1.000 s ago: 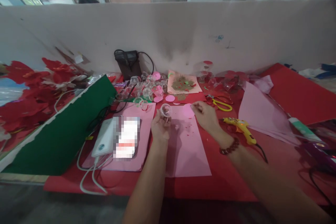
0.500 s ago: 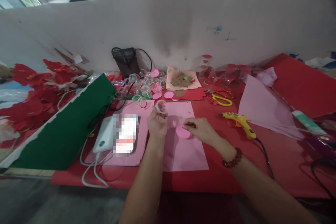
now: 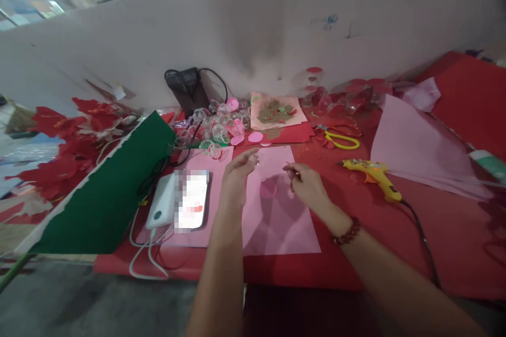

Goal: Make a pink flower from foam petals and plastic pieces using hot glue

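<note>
My left hand (image 3: 239, 171) is closed around a small clear plastic cup (image 3: 255, 160), mostly hidden behind the fingers. It hangs above the pink sheet (image 3: 282, 231). To its right, my right hand (image 3: 308, 184), with a beaded bracelet at the wrist, has thumb and fingers pinched together. A bit of pink shows at those fingertips, too small to make out. On the sheet between the hands lies a darker pink circle (image 3: 269, 188), partly in shadow; I cannot tell whether it is a loose disc.
A yellow glue gun (image 3: 373, 175) and yellow-handled scissors (image 3: 342, 140) lie at right. Several clear cups (image 3: 219, 132) are heaped behind my left hand. A phone (image 3: 193, 202) and a white power bank (image 3: 161, 202) with cables sit at left, beside a green board (image 3: 106, 195).
My right hand has lifted off the pink disc on the sheet. My left hand has turned, so the cup's round opening no longer faces me. The view has shifted slightly.
</note>
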The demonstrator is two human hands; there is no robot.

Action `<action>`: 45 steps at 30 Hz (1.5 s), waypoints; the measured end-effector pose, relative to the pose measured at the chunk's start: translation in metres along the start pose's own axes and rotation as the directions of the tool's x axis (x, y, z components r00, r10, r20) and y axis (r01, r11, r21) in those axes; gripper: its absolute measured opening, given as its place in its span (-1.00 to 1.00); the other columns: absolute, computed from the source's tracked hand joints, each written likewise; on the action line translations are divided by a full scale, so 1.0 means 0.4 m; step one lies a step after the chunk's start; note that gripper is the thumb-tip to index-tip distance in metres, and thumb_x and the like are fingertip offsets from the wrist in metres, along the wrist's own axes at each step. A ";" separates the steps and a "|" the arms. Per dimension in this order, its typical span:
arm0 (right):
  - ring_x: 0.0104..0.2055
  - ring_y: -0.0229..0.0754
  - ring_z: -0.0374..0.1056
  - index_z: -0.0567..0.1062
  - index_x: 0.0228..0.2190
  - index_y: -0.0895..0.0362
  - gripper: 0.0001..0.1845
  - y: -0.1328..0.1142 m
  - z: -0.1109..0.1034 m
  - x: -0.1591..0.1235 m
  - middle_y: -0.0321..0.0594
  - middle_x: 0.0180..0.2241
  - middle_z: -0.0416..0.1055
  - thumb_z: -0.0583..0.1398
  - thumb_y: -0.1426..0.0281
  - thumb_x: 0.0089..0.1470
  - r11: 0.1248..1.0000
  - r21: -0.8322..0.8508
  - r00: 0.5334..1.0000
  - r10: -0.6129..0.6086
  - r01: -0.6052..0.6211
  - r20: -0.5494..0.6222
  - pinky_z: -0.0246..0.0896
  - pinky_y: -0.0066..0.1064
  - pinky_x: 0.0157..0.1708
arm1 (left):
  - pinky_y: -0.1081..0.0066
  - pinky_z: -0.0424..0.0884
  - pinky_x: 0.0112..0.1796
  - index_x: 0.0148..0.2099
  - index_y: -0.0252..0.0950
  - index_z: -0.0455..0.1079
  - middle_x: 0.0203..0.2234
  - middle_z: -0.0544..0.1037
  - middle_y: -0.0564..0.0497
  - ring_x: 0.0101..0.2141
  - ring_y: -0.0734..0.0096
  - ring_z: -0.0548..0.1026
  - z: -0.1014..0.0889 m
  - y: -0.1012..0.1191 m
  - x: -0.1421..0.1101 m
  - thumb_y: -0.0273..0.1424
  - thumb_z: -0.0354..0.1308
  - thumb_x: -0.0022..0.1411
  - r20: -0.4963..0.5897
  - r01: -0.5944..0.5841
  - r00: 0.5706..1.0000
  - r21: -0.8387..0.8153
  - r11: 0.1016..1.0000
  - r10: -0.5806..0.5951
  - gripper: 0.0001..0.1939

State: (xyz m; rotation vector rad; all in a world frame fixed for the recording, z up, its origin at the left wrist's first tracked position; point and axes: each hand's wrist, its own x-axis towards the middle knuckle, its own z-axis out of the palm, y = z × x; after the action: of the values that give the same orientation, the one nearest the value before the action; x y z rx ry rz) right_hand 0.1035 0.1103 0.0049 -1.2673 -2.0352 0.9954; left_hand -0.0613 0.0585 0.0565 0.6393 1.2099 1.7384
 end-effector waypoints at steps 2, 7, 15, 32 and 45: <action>-0.49 -0.25 0.41 0.48 -0.19 0.16 -0.70 0.015 -0.010 0.000 -0.22 -0.44 0.51 0.05 0.52 0.05 0.999 0.028 0.988 0.029 -0.034 0.149 0.24 -0.48 -0.45 | 0.50 0.32 -0.28 -0.23 -0.33 0.54 -0.41 0.56 -0.01 -0.35 0.46 0.47 0.003 0.023 -0.019 -0.59 0.29 -0.04 0.001 0.028 1.000 0.029 0.999 -0.028 -0.75; -0.42 -0.26 0.42 0.44 -0.17 0.15 -0.61 0.018 -0.016 -0.001 -0.25 -0.40 0.53 0.19 0.59 -0.13 0.996 -0.084 0.957 0.004 0.021 0.290 0.18 -0.53 -0.45 | 0.51 0.34 -0.22 -0.24 -0.30 0.54 -0.34 0.57 -0.03 -0.33 0.44 0.48 -0.028 -0.019 -0.059 -0.74 0.30 -0.18 -0.052 -0.009 0.998 0.202 0.979 0.020 -0.60; -0.22 -0.12 0.44 0.43 -0.16 0.17 -0.72 0.009 -0.018 0.002 -0.07 -0.22 0.52 0.07 0.56 0.08 0.989 -0.140 0.968 -0.016 0.053 0.249 0.20 -0.42 -0.30 | 0.43 0.31 -0.05 -0.34 -0.23 0.56 -0.28 0.57 -0.02 -0.15 0.30 0.46 -0.032 -0.072 -0.076 -0.78 0.30 -0.22 0.018 -0.080 0.997 0.389 0.918 0.080 -0.60; -0.25 -0.13 0.42 0.42 -0.19 0.21 -0.75 0.013 -0.012 0.002 -0.05 -0.28 0.51 0.04 0.58 0.10 0.982 -0.169 0.966 -0.039 0.085 0.257 0.17 -0.41 -0.33 | 0.24 0.30 0.01 -0.22 -0.20 0.55 -0.24 0.56 -0.01 -0.16 0.26 0.46 -0.026 -0.081 -0.065 -0.57 0.33 -0.11 0.152 -0.220 0.975 0.710 0.669 0.160 -0.67; -0.25 -0.09 0.42 0.42 -0.19 0.20 -0.75 0.008 -0.012 0.001 -0.02 -0.25 0.51 0.05 0.59 0.08 0.984 -0.160 0.967 -0.030 0.072 0.252 0.17 -0.37 -0.35 | 0.26 0.38 -0.04 -0.10 -0.22 0.46 -0.15 0.54 -0.02 -0.13 0.33 0.47 -0.041 -0.088 -0.059 -0.47 0.25 0.05 0.341 -0.373 0.928 0.867 0.331 0.154 -0.70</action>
State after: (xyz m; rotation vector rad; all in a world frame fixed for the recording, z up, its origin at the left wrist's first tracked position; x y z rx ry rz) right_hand 0.1088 0.1130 0.0051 -1.2167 -2.3760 1.0200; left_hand -0.0502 0.0342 0.0193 1.7404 2.0060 0.9883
